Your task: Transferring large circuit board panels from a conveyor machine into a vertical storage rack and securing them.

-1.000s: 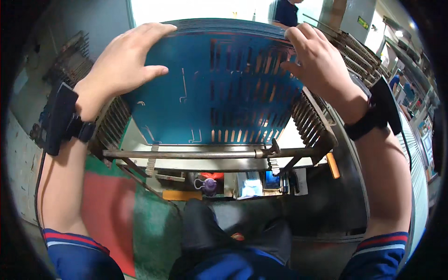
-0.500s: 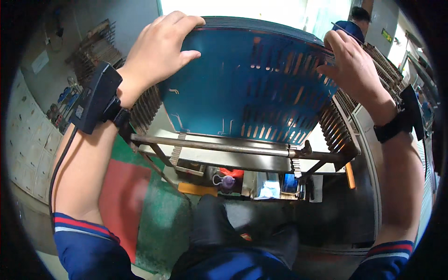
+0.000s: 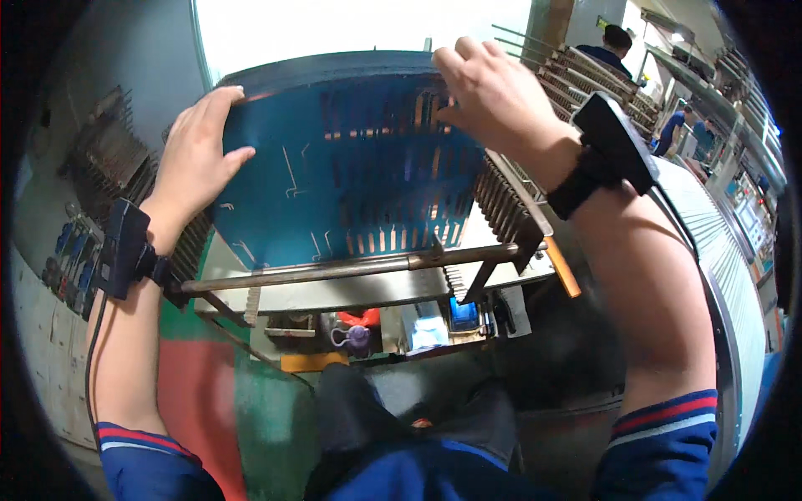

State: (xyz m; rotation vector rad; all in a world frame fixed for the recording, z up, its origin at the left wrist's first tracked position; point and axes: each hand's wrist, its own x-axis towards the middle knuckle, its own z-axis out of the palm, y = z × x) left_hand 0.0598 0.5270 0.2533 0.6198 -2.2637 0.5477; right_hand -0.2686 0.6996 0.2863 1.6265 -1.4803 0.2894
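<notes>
A blue circuit board panel (image 3: 276, 196) with copper-coloured slots and lines stands upright at the front of a thick stack of similar panels (image 3: 334, 68). The stack rests in a metal rack (image 3: 334, 273) with rows of tines at both sides. My left hand (image 3: 196, 163) grips the panel's upper left corner, fingers over the edge and thumb against the front face. At the upper right, my right hand (image 3: 501, 100) hooks its fingers over the top edge, with its thumb in front. Whether each hand holds one panel or several is hidden. Dark devices are strapped to both wrists.
Below the rack, a shelf holds a purple jug (image 3: 357, 336), a blue item (image 3: 463, 314) and an orange-yellow block (image 3: 313, 361). An orange bar (image 3: 564, 267) juts out at right. Other racks (image 3: 601, 88) and a person (image 3: 614, 46) are at back right; a ribbed pale surface (image 3: 718, 275) lies right.
The view has swung to the right, so rack and panels appear further left. Both hands stay at the panel's top edge; my right hand now sits further inward along it.
</notes>
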